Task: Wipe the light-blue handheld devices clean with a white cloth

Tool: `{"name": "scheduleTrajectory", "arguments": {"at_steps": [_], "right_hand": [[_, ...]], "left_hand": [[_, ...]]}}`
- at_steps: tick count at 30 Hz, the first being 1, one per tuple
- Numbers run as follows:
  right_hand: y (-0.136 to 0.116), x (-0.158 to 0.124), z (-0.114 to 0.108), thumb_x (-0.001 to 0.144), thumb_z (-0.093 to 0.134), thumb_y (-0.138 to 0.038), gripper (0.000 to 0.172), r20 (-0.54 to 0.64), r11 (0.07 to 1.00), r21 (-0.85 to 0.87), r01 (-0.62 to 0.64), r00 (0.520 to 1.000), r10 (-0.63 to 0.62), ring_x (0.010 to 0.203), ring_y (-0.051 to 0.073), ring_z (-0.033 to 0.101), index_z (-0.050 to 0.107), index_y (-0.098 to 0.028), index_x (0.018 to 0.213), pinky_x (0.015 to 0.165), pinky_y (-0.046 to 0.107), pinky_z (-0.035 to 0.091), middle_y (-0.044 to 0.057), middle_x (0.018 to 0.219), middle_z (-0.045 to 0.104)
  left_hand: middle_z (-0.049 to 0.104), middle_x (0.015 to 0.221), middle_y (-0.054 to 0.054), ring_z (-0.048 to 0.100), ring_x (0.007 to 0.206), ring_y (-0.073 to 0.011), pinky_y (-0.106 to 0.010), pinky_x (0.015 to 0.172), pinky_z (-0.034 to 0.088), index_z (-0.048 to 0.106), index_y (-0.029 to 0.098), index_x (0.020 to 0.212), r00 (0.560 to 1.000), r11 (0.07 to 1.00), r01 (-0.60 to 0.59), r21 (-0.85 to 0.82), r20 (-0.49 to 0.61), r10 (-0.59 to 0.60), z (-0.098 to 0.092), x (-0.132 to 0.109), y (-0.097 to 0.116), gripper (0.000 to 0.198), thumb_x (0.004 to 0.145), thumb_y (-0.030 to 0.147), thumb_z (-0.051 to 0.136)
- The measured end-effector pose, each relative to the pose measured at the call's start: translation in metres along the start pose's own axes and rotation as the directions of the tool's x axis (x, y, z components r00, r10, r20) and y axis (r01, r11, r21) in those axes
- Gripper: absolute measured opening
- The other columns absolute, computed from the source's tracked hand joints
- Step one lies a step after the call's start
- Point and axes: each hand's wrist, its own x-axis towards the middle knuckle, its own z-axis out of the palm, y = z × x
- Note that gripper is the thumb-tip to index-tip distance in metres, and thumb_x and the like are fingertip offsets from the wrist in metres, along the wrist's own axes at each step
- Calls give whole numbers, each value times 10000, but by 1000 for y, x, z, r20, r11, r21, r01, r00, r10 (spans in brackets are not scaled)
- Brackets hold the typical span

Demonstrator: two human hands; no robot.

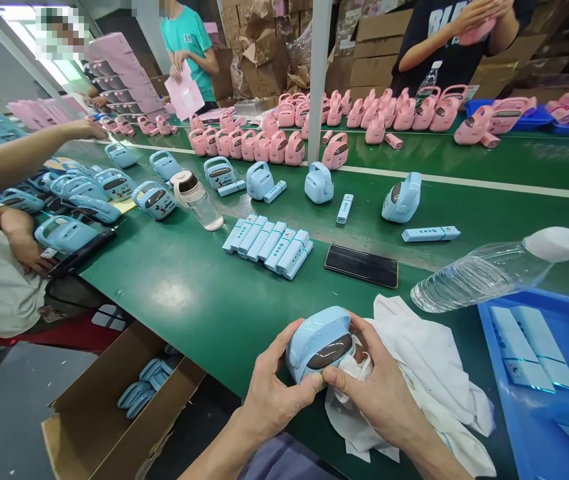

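Both my hands hold a light blue speaker (317, 340) with a carry handle and a dark oval panel, just above the green table's front edge. My left hand (277, 390) wraps its left side, thumb along the bottom. My right hand (377, 380) grips the right side, with a bunch of white cloth (355, 367) pinched between fingers and speaker. More of the white cloth (424, 353) lies spread on the table to the right. Beyond the speaker, a row of light blue microphones (269, 245) lies side by side.
A black phone (361, 265), a water bottle (479, 273) and a blue tray (501, 400) are close by. Farther off stand blue speakers (319, 183), a clear cup (197, 200) and pink speakers (249, 145). A cardboard box (79, 433) sits lower left. Co-workers are left and across.
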Motion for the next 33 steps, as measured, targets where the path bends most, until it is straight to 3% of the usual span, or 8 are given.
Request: {"name": "scheduleTrajectory", "arguments": {"at_steps": [10, 14, 18, 25, 30, 33], "right_hand": [[7, 1, -10, 951, 679, -560, 748, 164, 991, 135, -13, 986, -9, 1520, 233, 378, 300, -462, 1589, 1281, 483, 300, -37, 1676, 379], [4, 4, -10, 957, 664, -563, 701, 193, 981, 188, -44, 981, 7, 1488, 274, 430, 361, -429, 1575, 1263, 523, 329, 8, 1656, 418], [5, 9, -12, 949, 670, -571, 683, 217, 986, 166, -33, 976, -4, 1476, 290, 444, 406, -416, 1559, 1260, 528, 328, 13, 1629, 460], [7, 15, -7, 938, 710, -528, 619, 215, 981, 193, -23, 976, -19, 1438, 237, 476, 473, -410, 1497, 1210, 412, 396, 7, 1588, 511], [6, 17, -5, 910, 739, -535, 593, 165, 992, 124, 30, 985, -50, 1393, 259, 518, 542, -383, 1448, 1183, 434, 408, 27, 1523, 576], [5, 15, -8, 894, 760, -531, 618, 180, 994, 107, 32, 982, -51, 1374, 267, 534, 542, -370, 1449, 1177, 452, 411, 35, 1517, 581]], "left_hand": [[601, 1402, -55, 612, 1245, -283, -363, 1026, 548, 420, 308, 1452, 1000, 1000, -10, 29, -1, 10, 0, 0, -2, 653, 903, 493, 724], [648, 1307, -57, 650, 1156, -259, -365, 997, 561, 438, 293, 1399, 999, 994, 1, 110, -44, 4, 6, 3, 6, 648, 866, 439, 776], [675, 1267, -53, 665, 1129, -251, -344, 963, 581, 481, 276, 1356, 998, 998, -4, 67, -69, 9, 6, 7, 8, 631, 830, 415, 801], [704, 1217, -49, 683, 1084, -249, -329, 948, 581, 529, 248, 1330, 1000, 999, 3, -41, -18, -4, -6, 14, -4, 640, 792, 408, 836], [717, 1200, -47, 692, 1068, -251, -333, 945, 580, 538, 239, 1314, 998, 999, -7, -50, -58, 4, -7, 10, -13, 637, 777, 399, 843], [709, 1228, -55, 688, 1093, -259, -342, 964, 575, 514, 239, 1340, 1000, 998, -11, -56, -23, 9, -9, 8, -15, 670, 778, 392, 847]]}}
